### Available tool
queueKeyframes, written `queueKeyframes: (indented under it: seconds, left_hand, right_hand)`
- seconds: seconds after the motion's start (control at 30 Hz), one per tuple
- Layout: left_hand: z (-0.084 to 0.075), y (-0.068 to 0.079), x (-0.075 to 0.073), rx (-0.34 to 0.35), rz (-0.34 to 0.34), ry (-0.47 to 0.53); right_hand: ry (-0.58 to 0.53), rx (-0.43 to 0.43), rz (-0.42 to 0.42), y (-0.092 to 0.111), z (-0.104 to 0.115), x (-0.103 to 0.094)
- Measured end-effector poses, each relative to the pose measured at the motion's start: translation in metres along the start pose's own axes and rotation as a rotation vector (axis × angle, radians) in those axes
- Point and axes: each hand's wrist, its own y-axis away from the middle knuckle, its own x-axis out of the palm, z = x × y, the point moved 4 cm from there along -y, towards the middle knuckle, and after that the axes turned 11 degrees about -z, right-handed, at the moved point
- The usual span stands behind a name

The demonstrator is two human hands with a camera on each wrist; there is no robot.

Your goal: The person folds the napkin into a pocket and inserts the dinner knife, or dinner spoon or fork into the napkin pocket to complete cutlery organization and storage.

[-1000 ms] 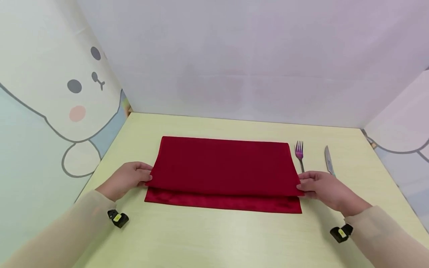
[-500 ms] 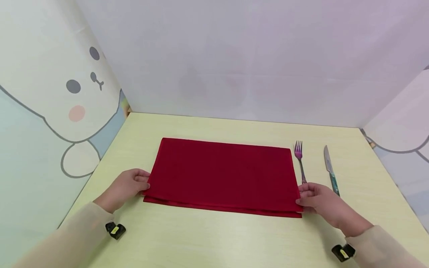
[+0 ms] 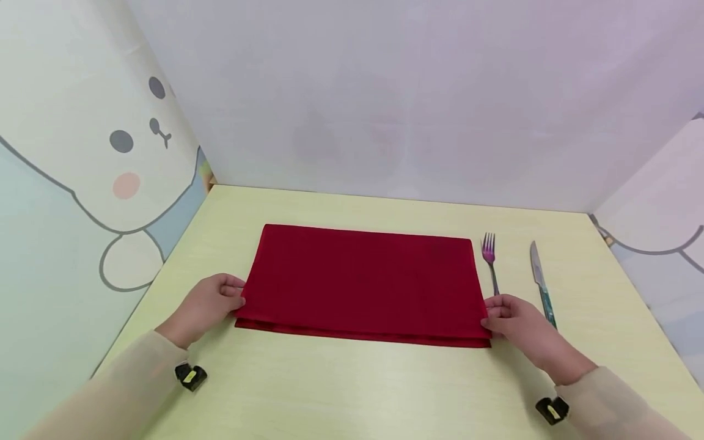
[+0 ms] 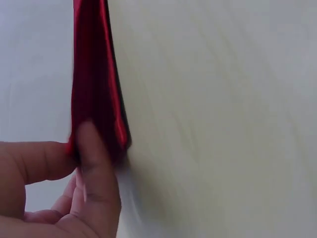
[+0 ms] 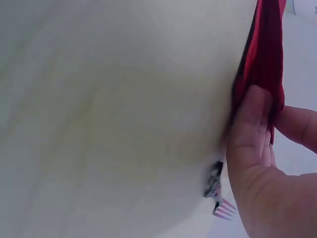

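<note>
A dark red cloth (image 3: 363,281) lies folded over on the table, its upper layer's near edge just short of the lower layer's near edge. My left hand (image 3: 203,305) pinches the near left corner of the upper layer between thumb and fingers. At the opposite near corner, my right hand (image 3: 522,330) holds the same layer in a pinch. The left wrist view shows the cloth's edge (image 4: 91,74) raised between thumb and fingers, with a gap between layers. In the right wrist view the red cloth (image 5: 267,64) is gripped likewise.
Right of the cloth lies a fork (image 3: 489,253), its handle end hidden behind my right hand. A knife (image 3: 539,275) with a teal handle lies farther right. The pale table (image 3: 352,391) meets a white curtain (image 3: 407,110) at the back and printed fabric at the left.
Both hands have come toward me, bringing the upper layer's near edge down close to the lower one. Over the last half second they shifted slightly away again, the right hand also a little left.
</note>
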Motion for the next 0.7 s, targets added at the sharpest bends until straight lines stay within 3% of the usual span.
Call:
queueKeyframes:
  seconds: [0.2,0.43,0.7]
  left_hand:
    - [0.004,0.004,0.002,-0.044,0.023,0.085]
    - [0.007,0.008,0.005,-0.033,0.019,0.042]
    - [0.005,0.011,0.001,-0.021,-0.018,-0.098]
  right_hand:
    - [-0.036,0.028,0.015,0.005,-0.003,0.002]
    - [0.025,0.024,-0.016,0.005,-0.01,0.004]
    - [0.13,-0.056,-0.037,0.009,-0.004,0.005]
